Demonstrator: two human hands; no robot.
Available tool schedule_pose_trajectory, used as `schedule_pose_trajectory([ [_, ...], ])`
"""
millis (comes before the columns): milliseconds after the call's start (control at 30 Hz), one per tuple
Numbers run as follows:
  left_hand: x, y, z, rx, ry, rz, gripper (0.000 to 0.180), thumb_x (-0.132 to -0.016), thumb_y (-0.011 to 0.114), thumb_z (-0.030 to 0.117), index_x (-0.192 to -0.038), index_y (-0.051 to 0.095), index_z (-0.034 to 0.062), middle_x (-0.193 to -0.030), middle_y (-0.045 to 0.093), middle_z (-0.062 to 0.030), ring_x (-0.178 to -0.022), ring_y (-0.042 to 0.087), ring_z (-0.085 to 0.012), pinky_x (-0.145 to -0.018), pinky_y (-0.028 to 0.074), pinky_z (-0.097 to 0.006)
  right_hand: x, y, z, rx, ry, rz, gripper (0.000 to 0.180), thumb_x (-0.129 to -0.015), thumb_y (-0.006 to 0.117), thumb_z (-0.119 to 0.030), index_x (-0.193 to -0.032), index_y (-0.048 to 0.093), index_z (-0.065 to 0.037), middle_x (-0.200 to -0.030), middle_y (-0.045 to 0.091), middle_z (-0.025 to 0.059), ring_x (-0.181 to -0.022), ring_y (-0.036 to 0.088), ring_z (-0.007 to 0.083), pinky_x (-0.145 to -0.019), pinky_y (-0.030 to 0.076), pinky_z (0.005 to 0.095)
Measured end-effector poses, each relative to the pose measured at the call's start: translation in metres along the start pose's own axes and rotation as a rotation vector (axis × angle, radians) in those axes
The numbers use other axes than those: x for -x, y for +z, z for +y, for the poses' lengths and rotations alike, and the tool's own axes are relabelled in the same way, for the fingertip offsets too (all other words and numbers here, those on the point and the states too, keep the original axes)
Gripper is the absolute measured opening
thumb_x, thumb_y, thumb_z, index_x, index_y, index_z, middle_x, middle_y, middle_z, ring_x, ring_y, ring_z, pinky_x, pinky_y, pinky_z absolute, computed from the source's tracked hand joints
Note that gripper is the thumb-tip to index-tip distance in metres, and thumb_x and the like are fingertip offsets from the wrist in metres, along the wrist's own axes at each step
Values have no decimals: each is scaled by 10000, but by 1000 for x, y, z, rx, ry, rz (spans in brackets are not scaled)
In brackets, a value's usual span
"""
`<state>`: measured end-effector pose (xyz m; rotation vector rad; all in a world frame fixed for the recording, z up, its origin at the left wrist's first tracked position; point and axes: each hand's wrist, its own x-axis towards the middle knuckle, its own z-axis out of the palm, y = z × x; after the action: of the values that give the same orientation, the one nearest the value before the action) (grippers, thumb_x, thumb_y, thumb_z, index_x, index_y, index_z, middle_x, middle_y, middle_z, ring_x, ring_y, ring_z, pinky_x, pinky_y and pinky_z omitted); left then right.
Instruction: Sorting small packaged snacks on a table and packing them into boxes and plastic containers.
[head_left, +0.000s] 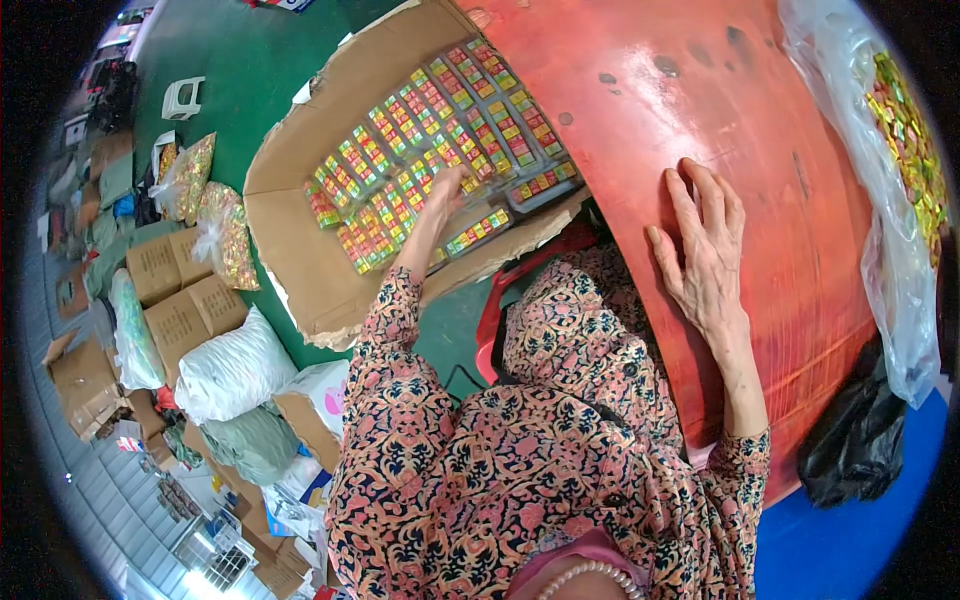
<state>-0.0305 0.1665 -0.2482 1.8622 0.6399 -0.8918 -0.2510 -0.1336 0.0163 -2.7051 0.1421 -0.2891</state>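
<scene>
My left hand [445, 190] reaches into a large open cardboard box [275, 200] on the left. Its fingertips are over rows of small red, yellow and green packets [385, 215] set in dark trays. The fingers are blurred, so whether they grip a packet cannot be told. My right hand [708, 250] lies palm down on a worn red table [620, 110], fingers stretched out and slightly spread, holding nothing.
On the table's right edge sits a clear plastic bag [885, 270] of shiny gold-green wrapped pieces, with a black bag [855, 440] below it. Filled bags [225, 235], brown cartons [195, 315] and a white sack [245, 365] crowd the left. A white stool [183, 98] stands farther off.
</scene>
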Motion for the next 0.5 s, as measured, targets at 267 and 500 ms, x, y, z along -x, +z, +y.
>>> schedule_pose_trajectory([
  [267, -28, 12, -22, 475, 81, -68, 73, -757, 523, 57, -707, 537, 6, -581, 495, -44, -524, 493, -166, -438, 374, -336, 1, 0, 2, 10, 20, 7, 488, -757, 593, -158, -1207, 479, -6, -1266, 415, 153, -1153, 376, 331, -983, 306, 419],
  [500, -36, -5, -27, 238, 182, 50, 157, -770, 543, 115, -653, 545, 10, -588, 499, -48, -506, 463, -152, -421, 338, -327, 1, -2, 0, -20, 9, 22, 496, -745, 603, -151, -1202, 480, -4, -1259, 417, 156, -1150, 376, 338, -978, 314, 424],
])
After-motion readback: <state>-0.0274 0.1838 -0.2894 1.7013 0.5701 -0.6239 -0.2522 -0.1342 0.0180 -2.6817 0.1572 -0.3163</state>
